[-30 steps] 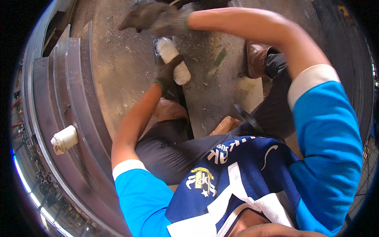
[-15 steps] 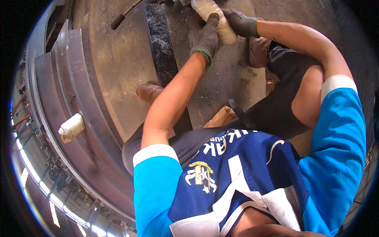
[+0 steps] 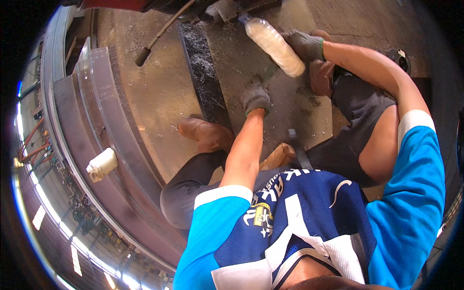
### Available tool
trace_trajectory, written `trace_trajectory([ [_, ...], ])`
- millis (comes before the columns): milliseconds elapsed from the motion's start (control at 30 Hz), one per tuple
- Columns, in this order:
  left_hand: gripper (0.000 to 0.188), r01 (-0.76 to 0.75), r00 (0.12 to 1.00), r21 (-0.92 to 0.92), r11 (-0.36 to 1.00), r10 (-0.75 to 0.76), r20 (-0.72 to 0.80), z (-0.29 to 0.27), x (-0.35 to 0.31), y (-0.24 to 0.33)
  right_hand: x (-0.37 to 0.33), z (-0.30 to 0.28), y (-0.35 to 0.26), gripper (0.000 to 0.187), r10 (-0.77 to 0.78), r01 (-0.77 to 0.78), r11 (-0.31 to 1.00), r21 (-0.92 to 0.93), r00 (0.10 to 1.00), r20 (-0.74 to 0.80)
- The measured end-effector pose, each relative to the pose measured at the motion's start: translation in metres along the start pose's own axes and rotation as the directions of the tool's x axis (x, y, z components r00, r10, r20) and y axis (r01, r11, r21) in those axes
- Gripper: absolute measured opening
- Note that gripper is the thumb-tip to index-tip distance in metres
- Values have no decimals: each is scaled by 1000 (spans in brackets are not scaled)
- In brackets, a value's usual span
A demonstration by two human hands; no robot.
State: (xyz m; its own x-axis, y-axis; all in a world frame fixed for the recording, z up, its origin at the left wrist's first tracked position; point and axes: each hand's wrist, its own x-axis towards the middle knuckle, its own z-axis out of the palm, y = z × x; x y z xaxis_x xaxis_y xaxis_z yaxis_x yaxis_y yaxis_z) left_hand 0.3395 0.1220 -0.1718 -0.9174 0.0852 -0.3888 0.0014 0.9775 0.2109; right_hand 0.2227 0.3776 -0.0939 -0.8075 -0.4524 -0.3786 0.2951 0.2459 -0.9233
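A clear plastic bottle (image 3: 275, 47) with whitish contents lies at a slant in front of me, its neck toward the far left. My right hand (image 3: 305, 46), in a dark grey knitted glove, is closed against the bottle's right side, and part of its fingers is hidden behind it. My left hand (image 3: 257, 98), gloved the same way, is apart from the bottle, over the dark steel plate (image 3: 285, 108) between my legs. Motion smears its fingers, so their pose is unclear.
A white plastic jug (image 3: 102, 165) sits on long steel beams (image 3: 92, 125) at the left. Near the top, a rod with a dark end (image 3: 143, 56) slants over the plates. A dark strip (image 3: 200, 67) strewn with shavings runs between them. My boots (image 3: 205, 133) stand close by.
My left hand has let go of the bottle and come back toward my body. The bottle stays with my right hand, now more fully in sight. The whole view has shifted somewhat.
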Motion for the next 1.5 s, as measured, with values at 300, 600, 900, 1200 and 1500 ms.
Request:
trace_trajectory([
  [300,43,242,970,-231,942,-231,72,-22,-12,-36,-24,-9,-27,33,-130,152,892,-426,988,81],
  [600,37,250,968,-234,940,-235,90,-156,138,-66,-27,-12,-31,30,-70,98,938,-334,993,96],
  [900,34,-21,975,190,982,-22,221,-163,71,-152,-7,4,-26,28,-15,27,973,-227,998,55],
  [1200,43,139,889,420,897,-300,346,-190,-3,-197,22,1,-16,31,-48,96,871,-482,993,112],
  [1500,40,472,881,-227,852,-466,83,-106,29,-153,-15,6,-17,28,-107,130,859,-496,991,75],
])
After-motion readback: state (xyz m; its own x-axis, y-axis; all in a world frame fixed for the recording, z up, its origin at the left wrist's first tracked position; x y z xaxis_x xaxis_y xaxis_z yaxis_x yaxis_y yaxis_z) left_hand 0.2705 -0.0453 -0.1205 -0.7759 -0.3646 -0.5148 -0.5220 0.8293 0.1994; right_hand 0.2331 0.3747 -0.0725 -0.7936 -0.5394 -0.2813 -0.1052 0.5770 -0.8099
